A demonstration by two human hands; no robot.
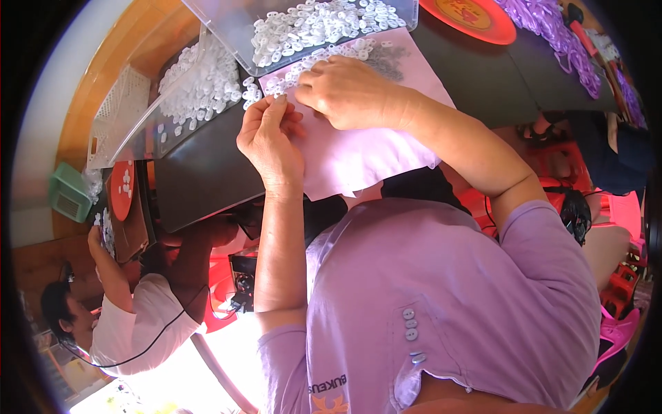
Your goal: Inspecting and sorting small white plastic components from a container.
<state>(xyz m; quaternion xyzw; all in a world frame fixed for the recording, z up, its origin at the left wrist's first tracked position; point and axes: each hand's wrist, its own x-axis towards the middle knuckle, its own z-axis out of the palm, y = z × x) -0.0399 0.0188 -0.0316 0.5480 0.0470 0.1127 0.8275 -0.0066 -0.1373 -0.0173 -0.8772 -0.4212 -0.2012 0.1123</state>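
Note:
Small white oval plastic pieces with holes lie in a loose band on a pink cloth. At the band's left end, my left hand is closed, thumb and forefinger pinched together. What sits in that pinch is too small to make out. Close to its right, my right hand bends over the cloth with its fingers curled down by the white pieces. Its fingertips are partly hidden, so anything between them does not show. A patch of tiny grey pieces lies beyond my right hand on the cloth.
A clear plastic bin of white pieces stands beyond the cloth, with a heap of white pieces to its left. A red plate and purple strands are at the far right. Another person works at the left.

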